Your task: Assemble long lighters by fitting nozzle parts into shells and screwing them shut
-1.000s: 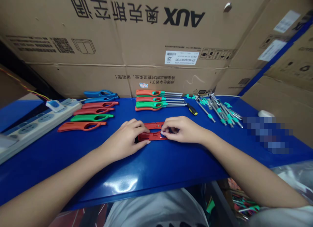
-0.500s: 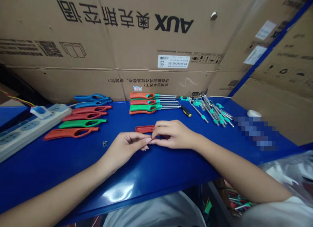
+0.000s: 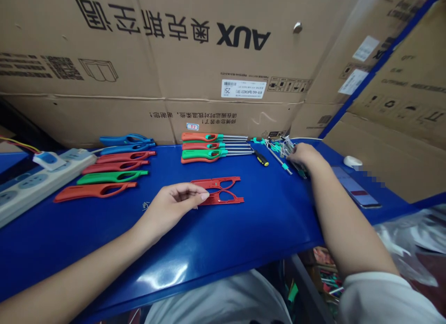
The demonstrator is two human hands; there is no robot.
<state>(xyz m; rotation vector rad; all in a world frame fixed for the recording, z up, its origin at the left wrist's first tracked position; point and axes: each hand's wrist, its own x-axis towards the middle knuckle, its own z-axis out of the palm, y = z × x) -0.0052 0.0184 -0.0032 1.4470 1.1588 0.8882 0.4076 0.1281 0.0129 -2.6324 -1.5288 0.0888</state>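
Two red lighter handle halves (image 3: 223,201) lie side by side on the blue table, their inner sides showing. Over their left ends, my left hand (image 3: 179,201) has thumb and fingertips pressed together; anything between them is too small to make out. My right hand (image 3: 306,154) is at the pile of metal lighter tubes (image 3: 287,149) with green plastic parts at the back right. Its fingertips are partly hidden among the tubes, so its grip is unclear. Some small metal bits (image 3: 145,206) lie left of my left hand.
Lighter handles (image 3: 101,190) in several colours lie in a column at left, beside a power strip (image 3: 38,184). Lighters with tubes (image 3: 209,154) are stacked at the back near a screwdriver (image 3: 261,158). A phone (image 3: 362,194) and white mouse (image 3: 353,162) lie right. Cardboard (image 3: 195,73) walls the back.
My right hand has left the red handle halves and moved right and back to the tube pile, uncovering the halves. The left hand stays almost where it was, still pinched.
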